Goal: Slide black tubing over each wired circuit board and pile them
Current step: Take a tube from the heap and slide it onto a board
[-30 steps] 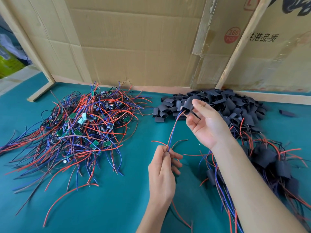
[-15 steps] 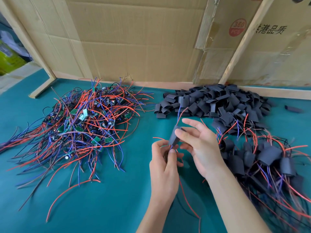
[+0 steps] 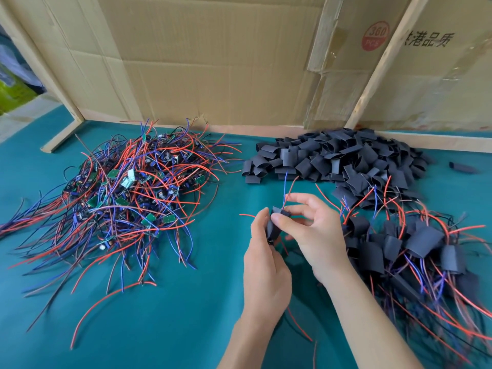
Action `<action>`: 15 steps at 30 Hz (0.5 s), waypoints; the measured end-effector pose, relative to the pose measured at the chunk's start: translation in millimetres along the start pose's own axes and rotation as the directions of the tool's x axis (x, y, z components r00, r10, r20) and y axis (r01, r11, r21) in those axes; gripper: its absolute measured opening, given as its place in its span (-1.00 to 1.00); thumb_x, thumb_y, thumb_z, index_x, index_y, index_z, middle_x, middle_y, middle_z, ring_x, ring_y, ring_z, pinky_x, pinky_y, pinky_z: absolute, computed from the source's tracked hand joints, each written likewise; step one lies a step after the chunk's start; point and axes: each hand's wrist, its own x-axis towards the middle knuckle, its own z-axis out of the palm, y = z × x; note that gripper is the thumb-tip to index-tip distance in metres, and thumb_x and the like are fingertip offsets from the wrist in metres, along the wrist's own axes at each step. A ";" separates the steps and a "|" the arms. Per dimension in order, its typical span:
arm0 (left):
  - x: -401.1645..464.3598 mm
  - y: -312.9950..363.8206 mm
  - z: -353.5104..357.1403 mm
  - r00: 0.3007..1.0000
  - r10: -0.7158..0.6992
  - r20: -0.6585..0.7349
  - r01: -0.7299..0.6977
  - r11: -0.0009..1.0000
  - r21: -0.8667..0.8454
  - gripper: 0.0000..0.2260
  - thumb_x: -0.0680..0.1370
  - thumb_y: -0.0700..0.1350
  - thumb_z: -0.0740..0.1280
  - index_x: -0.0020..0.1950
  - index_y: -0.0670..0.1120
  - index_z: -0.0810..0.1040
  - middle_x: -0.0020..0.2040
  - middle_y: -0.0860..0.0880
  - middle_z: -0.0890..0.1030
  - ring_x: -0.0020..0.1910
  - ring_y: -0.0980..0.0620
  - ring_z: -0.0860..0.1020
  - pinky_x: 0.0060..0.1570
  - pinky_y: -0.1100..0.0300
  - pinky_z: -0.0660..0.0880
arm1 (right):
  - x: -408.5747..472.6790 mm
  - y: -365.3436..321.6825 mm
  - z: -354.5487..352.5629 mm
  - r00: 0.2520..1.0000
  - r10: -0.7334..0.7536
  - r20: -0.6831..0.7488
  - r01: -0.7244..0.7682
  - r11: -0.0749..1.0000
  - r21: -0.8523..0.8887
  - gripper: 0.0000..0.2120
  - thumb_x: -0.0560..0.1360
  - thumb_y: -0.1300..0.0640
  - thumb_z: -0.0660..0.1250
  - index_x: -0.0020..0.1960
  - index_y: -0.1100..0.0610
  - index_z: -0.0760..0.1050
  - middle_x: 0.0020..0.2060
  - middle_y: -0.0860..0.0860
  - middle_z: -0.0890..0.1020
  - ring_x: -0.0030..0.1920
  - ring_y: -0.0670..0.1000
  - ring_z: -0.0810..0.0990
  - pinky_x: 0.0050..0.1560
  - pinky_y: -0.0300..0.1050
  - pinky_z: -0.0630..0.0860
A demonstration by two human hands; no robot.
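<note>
Above the teal tabletop (image 3: 165, 328), the left hand (image 3: 265, 265) grips the lower end of a black tube (image 3: 274, 225), while the right hand (image 3: 311, 233) pinches its top, blue and red wires (image 3: 286, 187) poking out. Bare boards (image 3: 127, 193) lie heaped left, loose tubes (image 3: 340, 158) behind, sleeved boards (image 3: 415, 251) right.

The light is bright, soft and even, like daylight, and it looks brightest at the far left edge. Shadows on the green table (image 3: 170, 315) are weak. The centre is sharp; the lower right wires (image 3: 439, 315) are blurred. Straight lines bend near the edges.
</note>
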 end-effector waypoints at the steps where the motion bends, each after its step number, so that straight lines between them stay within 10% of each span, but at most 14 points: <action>1: -0.4 -0.9 0.9 1.000 -0.007 0.016 0.007 1.000 0.008 -0.33 0.53 -0.43 0.03 0.55 0.11 0.24 0.43 0.13 0.51 0.37 0.27 0.48 0.29 0.46 0.37 | -0.2 -0.4 -0.3 1.000 0.004 0.000 -0.004 1.000 0.026 -0.66 0.36 0.12 0.60 0.09 -0.02 0.63 -0.14 -0.06 0.76 -0.26 -0.07 0.70 -0.30 -0.22 0.58; 8: -0.6 0.7 2.1 1.000 -0.005 -0.019 0.005 1.000 0.000 -0.34 0.57 -0.42 0.06 0.61 0.07 0.18 0.29 0.53 0.33 0.35 0.51 0.37 0.27 0.55 0.31 | 0.1 -0.4 -1.0 0.999 -0.025 0.036 0.029 0.996 -0.089 -0.65 0.39 0.12 0.64 0.09 -0.07 0.61 -0.14 -0.09 0.75 -0.25 -0.03 0.72 -0.21 -0.06 0.62; 15: 1.8 -2.3 1.9 0.982 -0.049 -0.182 0.046 0.999 -0.022 -0.74 0.63 -0.32 0.31 0.18 0.02 0.52 0.04 0.10 0.65 0.03 0.07 0.63 0.04 0.11 0.60 | 2.0 -1.1 -3.4 0.999 0.027 0.029 -0.029 0.998 0.058 -0.63 0.29 0.02 0.57 0.08 0.01 0.64 -0.15 0.00 0.75 -0.23 -0.06 0.67 -0.33 -0.25 0.53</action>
